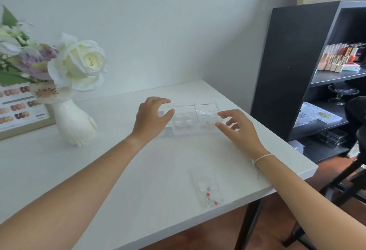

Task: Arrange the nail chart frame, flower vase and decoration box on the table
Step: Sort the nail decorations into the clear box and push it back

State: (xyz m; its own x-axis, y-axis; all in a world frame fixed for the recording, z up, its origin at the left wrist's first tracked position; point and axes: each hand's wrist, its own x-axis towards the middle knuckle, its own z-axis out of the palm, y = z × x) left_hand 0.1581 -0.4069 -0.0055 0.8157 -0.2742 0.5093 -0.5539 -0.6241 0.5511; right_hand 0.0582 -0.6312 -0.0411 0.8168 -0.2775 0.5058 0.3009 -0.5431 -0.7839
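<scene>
A: Where did we have the box at that point?

B: On the table, right of the vase and well apart from it, near the table's back edge. It was the clear one with dividers, lying flat.

A: And our hands?

B: Our left hand was at the box's left end, fingers curved over it and thumb below, spread like a clamp. Our right hand was at the right end, fingers loosely spread, tips at or just off the near corner. We could not tell whether either hand was touching the plastic; nothing was pinched. Both looked open.

A: Why one hand at each end?

B: We judged that a long, light box slides straighter that way, and the small bits inside stay in their compartments.

A: The other two things?

B: The vase stood upright with white and purple flowers. The frame leaned behind it on its left, partly hidden by the flowers. They sat close together, likely as a backdrop.

A: Anything else nearby?

B: A small clear bag with red and silver pieces lay far right of the vase, by the table's front edge. A black shelf stood beyond the table's right side.
</scene>
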